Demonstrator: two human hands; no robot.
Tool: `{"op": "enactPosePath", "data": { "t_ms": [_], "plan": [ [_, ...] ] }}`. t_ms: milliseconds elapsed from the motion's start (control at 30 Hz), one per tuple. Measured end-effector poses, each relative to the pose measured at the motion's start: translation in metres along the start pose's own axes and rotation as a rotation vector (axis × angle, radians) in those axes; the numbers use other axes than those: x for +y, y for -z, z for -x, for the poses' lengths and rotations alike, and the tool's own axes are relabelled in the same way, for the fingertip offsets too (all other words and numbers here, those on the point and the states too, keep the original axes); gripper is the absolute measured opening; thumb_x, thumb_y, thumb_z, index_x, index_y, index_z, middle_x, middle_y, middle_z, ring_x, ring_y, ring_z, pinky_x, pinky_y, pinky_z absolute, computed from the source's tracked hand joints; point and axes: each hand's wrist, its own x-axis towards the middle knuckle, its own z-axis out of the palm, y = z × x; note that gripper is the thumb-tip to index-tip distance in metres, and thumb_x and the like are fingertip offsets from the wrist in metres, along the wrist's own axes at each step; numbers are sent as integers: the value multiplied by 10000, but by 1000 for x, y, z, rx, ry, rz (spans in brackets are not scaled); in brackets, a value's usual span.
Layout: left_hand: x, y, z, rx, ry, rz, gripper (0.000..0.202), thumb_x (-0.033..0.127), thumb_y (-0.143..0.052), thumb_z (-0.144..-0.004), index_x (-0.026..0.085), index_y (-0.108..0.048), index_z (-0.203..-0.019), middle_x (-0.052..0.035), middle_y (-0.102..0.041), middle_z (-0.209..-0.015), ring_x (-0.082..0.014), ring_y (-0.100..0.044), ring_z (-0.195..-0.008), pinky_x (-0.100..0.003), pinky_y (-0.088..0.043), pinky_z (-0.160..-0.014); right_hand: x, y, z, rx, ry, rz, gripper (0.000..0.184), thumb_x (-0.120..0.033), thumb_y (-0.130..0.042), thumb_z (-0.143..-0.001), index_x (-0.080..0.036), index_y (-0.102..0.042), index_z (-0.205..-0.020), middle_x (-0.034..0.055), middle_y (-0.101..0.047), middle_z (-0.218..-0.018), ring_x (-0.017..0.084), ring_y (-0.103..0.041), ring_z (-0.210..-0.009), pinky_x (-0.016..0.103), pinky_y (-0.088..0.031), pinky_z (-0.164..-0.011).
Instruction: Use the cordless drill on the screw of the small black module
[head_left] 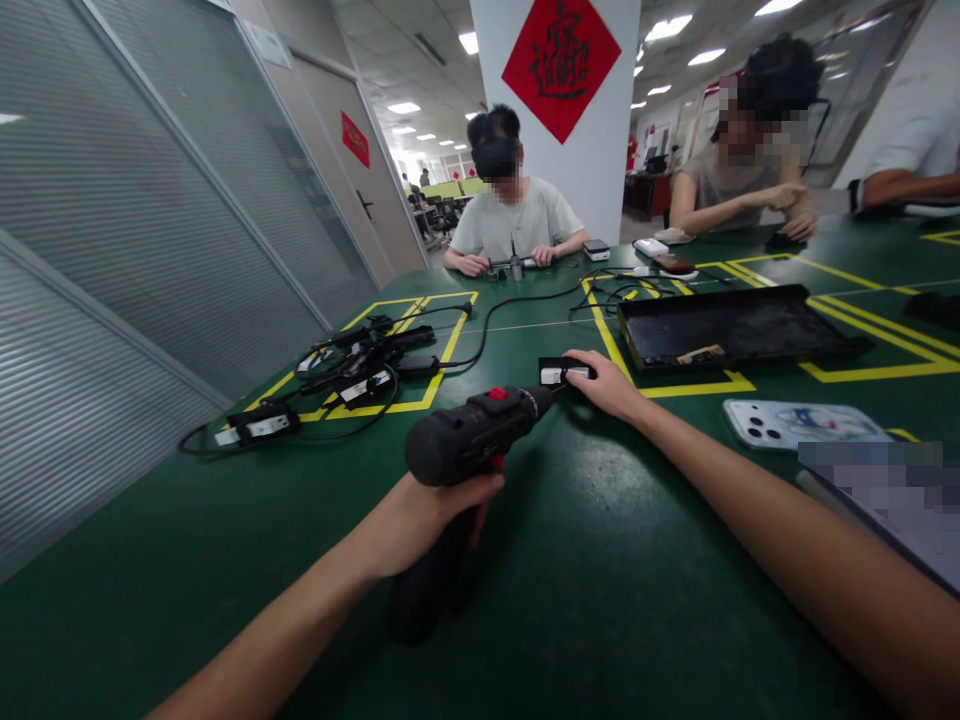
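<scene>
My left hand (431,520) is wrapped around the handle of a black cordless drill (469,437) with red switches. The drill lies level, its chuck pointing right and away from me. Just past the chuck, my right hand (606,384) grips a small black box with a white label (553,374) on the green table. The fingers rest over the box's right end and top. A thin bit runs from the chuck toward the box's near side; whether its tip touches the box I cannot tell.
Black power adapters with tangled cables (364,365) lie at the left inside yellow tape. A shallow black tray (720,325) sits at the right, with a phone (802,424) nearer me. A pixelated flat object (892,500) lies by my right forearm. Several people sit across the table (300,560).
</scene>
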Motion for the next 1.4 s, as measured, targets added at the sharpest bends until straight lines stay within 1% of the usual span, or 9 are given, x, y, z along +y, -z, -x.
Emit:
{"op": "enactPosePath", "data": {
  "t_ms": [67,267,433,633,800,933,1100,1267,1400],
  "plan": [
    [0,0,0,4,12,6,333,472,-566,-800,151,-590,-713,-12,-608,-604,-152,-566,-561,-278,-435,-560,0,0,0,-1,1,1,379,-288,-528,-808,-210,-591,-1174,55,-611,-1060,198,-578,-951,313,-422,-873],
    [-1,0,0,2,-10,23,315,466,-576,-799,153,-602,-772,-7,-606,-620,-144,-566,-560,-276,-440,-565,0,0,0,-3,9,-9,374,-286,-524,-810,-215,-591,-1171,51,-612,-1057,196,-579,-951,316,-424,-875],
    [2,0,1,-1,15,24,326,465,-573,-800,145,-583,-741,-13,-597,-619,-149,-566,-568,-283,-443,-569,0,0,0,1,3,-10,380,-297,-524,-811,-208,-589,-1175,55,-610,-1054,197,-580,-953,315,-423,-875],
    [3,-1,1,0,2,42,324,446,-581,-797,159,-591,-946,-1,-602,-619,-165,-574,-568,-292,-441,-561,-1,-1,0,5,-3,-2,379,-284,-524,-806,-214,-589,-1173,53,-608,-1064,197,-579,-951,310,-422,-872],
    [1,0,0,7,11,25,311,451,-561,-805,145,-613,-781,-20,-608,-618,-166,-578,-572,-294,-446,-573,-1,0,0,3,-11,-8,378,-283,-527,-805,-213,-592,-1171,54,-612,-1051,197,-579,-946,307,-425,-865],
    [-2,2,-1,11,10,27,305,445,-552,-813,152,-624,-857,-14,-610,-617,-167,-580,-570,-299,-450,-582,-1,0,0,4,-13,-14,379,-281,-529,-805,-212,-592,-1171,54,-612,-1059,193,-578,-941,304,-424,-866],
    [-3,3,-1,3,-21,29,293,451,-549,-826,163,-597,-853,4,-598,-627,-151,-569,-574,-293,-447,-593,0,-1,0,2,6,-12,379,-286,-529,-807,-213,-587,-1175,54,-610,-1062,191,-574,-953,299,-420,-874],
    [-2,3,-1,8,-28,16,312,447,-548,-832,170,-577,-972,9,-594,-628,-152,-566,-572,-292,-446,-582,0,-2,0,8,11,-2,378,-293,-528,-810,-209,-585,-1174,55,-608,-1068,191,-572,-962,307,-416,-887],
    [-3,3,-2,5,-16,19,314,452,-548,-829,159,-578,-938,0,-591,-632,-157,-568,-576,-299,-451,-588,0,-2,0,5,6,3,379,-293,-531,-808,-208,-585,-1174,58,-608,-1076,194,-569,-973,311,-412,-896]
  ]
}}
